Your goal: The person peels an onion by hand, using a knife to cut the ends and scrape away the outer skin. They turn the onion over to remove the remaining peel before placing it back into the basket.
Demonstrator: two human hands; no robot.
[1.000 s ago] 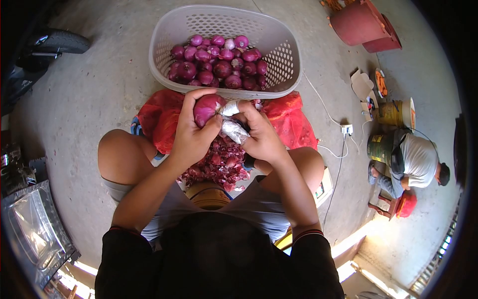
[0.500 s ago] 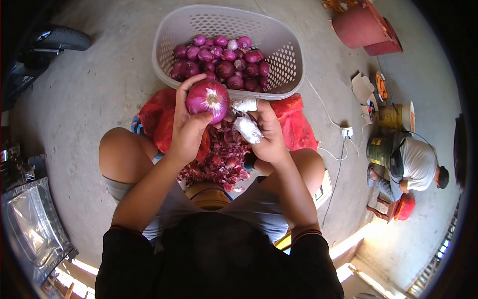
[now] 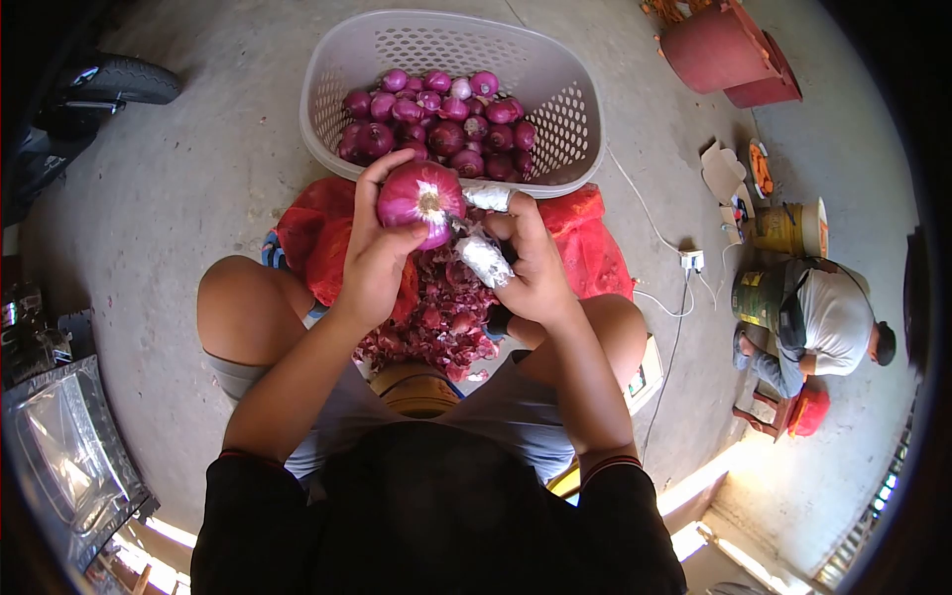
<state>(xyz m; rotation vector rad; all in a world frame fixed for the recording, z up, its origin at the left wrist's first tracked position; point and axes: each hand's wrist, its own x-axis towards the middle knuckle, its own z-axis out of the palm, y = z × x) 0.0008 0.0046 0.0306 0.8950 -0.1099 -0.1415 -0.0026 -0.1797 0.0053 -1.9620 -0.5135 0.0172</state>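
Onion (image 3: 420,201) sits clasped in the left fingers (image 3: 389,167), taped right fingers (image 3: 488,198) curled against its side.

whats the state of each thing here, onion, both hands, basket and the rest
onion, gripped in the left hand, cut end up
right hand, curled, taped fingers against the onion
basket, upright, partly filled
onions, heaped in the basket
peels, piled below the hands
sack, spread flat beneath the peels
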